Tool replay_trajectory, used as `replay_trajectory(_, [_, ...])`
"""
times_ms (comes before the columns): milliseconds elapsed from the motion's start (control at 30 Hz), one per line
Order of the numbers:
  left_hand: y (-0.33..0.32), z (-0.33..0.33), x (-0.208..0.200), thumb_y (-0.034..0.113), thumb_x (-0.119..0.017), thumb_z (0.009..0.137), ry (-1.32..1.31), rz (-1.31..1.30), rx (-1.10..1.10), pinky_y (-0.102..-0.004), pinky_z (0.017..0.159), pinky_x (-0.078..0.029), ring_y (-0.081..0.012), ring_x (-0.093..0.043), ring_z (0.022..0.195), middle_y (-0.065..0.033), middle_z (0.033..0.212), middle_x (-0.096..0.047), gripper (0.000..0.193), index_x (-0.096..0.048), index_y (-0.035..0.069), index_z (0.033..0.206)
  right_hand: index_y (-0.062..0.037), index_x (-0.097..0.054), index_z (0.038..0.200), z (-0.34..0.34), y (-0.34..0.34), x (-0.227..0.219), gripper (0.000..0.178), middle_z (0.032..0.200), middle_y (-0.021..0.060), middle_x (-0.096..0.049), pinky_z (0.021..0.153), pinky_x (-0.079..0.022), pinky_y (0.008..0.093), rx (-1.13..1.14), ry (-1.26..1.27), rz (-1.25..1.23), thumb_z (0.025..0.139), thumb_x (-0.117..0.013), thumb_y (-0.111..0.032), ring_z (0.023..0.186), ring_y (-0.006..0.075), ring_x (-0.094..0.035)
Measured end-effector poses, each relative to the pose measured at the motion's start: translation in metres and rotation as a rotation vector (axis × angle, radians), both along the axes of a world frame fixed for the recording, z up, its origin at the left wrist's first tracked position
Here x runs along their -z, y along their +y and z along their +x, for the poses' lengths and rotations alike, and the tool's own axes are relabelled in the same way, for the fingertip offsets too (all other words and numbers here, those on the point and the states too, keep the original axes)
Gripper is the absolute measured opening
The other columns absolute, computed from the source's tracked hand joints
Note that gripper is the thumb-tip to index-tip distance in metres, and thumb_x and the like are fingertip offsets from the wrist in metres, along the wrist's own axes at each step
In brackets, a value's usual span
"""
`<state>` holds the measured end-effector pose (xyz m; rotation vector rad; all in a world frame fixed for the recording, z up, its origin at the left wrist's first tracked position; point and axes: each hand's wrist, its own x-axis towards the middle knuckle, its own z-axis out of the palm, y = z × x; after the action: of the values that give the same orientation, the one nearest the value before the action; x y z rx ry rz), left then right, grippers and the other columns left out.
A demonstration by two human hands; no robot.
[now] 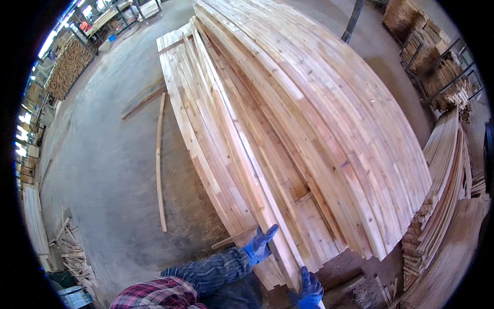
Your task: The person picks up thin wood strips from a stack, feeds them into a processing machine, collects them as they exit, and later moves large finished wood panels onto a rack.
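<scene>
A long, pale wooden board (263, 201) runs from my hands away toward the far end of a wide stack of boards. My left hand (260, 246), in a blue glove, grips its left edge a little way up from the near end. At the near end, my right hand (309, 290), gloved in blue too, closes on the board, part of its fingers hidden. Left of it, a lower layer of boards (198, 149) lies side by side. To the right, a higher pile of boards (329, 134) rises, with a sunken gap between.
Loose wooden strips, one long strip (161, 170) among them, lie on the concrete floor (103, 154) to the left. More stacked boards (442, 206) stand at the right. A metal post (353, 21) rises behind the pile. Scrap sticks (74, 255) are heaped at the lower left.
</scene>
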<state>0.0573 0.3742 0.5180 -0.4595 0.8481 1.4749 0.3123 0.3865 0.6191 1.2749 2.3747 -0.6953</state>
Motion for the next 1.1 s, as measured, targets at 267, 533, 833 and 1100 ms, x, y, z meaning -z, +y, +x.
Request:
replay_trajectory(267, [-0.033,-0.018,-0.091,0.031,-0.062,0.094,-0.104,0.07,-0.097,-0.0463,0.111,-0.042,-0.0298,-0.056,0.124,-0.015,0.132,-0.06,0.052,-0.051,0.004,0.136,-0.0136,-0.024,0.157,-0.021,0.01,-0.113,0.107,0.143,0.0249,-0.046,0.106,-0.04,0.053,-0.084,0.17,-0.174,0.074,-0.076,-0.056,0.127,0.0468,-0.046])
replay_trajectory(533, [-0.058,-0.006,-0.073,0.041,-0.06,0.092,-0.067,0.04,-0.322,-0.0475,0.108,-0.045,-0.0317,-0.058,0.122,-0.0148,0.133,-0.06,0.059,-0.05,0.007,0.139,-0.0096,-0.025,0.156,-0.027,0.048,-0.088,0.105,0.142,0.0292,-0.046,0.11,-0.038,0.0481,0.019,0.44,-0.743,0.075,-0.082,-0.044,0.134,0.0433,-0.042])
replay_trajectory(833, [-0.058,-0.034,-0.137,0.025,-0.067,0.094,0.319,0.014,-0.145,-0.0321,0.102,-0.045,-0.017,-0.059,0.113,-0.007,0.121,-0.063,0.044,-0.058,0.0,0.129,0.0011,-0.017,0.155,-0.002,0.056,-0.059,0.108,0.146,0.0161,-0.045,0.11,-0.038,0.0366,0.438,0.294,-1.191,0.077,-0.087,-0.022,0.132,0.023,-0.045])
replay_trajectory(1100, [-0.059,-0.022,-0.145,0.021,-0.077,0.087,0.463,-0.04,-0.382,-0.0339,0.088,-0.051,-0.0167,-0.06,0.099,-0.0048,0.107,-0.064,0.05,-0.054,0.006,0.129,0.001,-0.014,0.156,-0.048,0.047,-0.123,0.1,0.149,0.0142,-0.042,0.11,-0.037,0.0339,0.436,0.321,-1.195,0.083,-0.081,-0.013,0.131,0.0184,-0.044])
